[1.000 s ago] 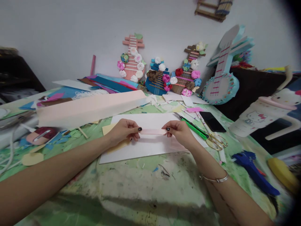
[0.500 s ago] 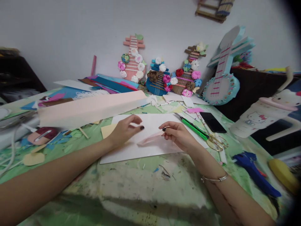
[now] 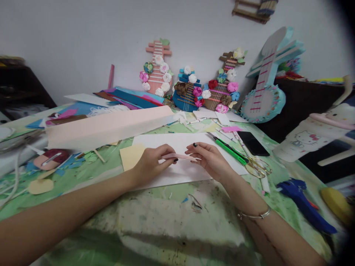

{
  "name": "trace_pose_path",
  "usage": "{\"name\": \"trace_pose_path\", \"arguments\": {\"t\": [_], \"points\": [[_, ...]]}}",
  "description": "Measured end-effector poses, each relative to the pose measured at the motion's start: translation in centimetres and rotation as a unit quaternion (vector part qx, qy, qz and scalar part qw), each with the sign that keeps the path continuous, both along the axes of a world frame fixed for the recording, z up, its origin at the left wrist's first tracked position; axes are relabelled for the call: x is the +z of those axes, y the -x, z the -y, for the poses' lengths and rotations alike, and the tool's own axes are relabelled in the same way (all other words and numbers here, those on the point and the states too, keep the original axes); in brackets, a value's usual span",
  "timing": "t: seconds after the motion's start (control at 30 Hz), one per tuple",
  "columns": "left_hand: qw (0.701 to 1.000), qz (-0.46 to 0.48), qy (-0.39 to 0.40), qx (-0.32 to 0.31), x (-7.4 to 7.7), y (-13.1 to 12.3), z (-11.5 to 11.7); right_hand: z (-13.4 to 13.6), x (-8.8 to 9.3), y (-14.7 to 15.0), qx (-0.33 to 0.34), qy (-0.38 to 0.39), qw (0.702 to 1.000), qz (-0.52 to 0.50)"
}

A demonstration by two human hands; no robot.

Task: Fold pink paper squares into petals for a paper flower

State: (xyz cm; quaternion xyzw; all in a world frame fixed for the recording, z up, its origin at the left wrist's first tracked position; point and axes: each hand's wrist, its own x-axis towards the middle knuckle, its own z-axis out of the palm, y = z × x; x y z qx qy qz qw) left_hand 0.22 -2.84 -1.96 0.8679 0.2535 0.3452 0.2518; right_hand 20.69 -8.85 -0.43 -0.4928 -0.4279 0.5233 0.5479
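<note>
A narrow pale pink paper strip (image 3: 180,156) is held between both hands just above a white sheet (image 3: 177,142) on the table. My left hand (image 3: 152,164) pinches the strip's left end with curled fingers. My right hand (image 3: 209,159) pinches the right end, thumb and fingers closed on it; a thin bracelet sits on that wrist. A cream card (image 3: 131,155) lies under the left hand's far side.
A long pale pink folded sheet (image 3: 108,125) lies behind the hands. A green craft knife (image 3: 229,151), gold scissors (image 3: 256,166) and a black phone (image 3: 252,143) lie to the right, with a blue glue gun (image 3: 301,201). Paper guitars (image 3: 188,90) lean on the wall.
The left hand had let go of the strip half a second ago and has now taken its left end again. The strip is turned nearly edge-on.
</note>
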Motion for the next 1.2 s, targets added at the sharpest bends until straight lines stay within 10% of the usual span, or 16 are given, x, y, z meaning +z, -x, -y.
{"name": "trace_pose_path", "arguments": {"t": [0.3,1.2], "points": [[0.935,0.072,0.339,-0.079,0.3,-0.5,0.1,0.6,-0.5,1.1,0.059,-0.176,0.960,0.210],[0.918,0.110,0.371,-0.086,-0.4,-0.4,-0.6,-0.3,-1.2,0.2,-0.069,-0.109,0.976,0.176]]}}
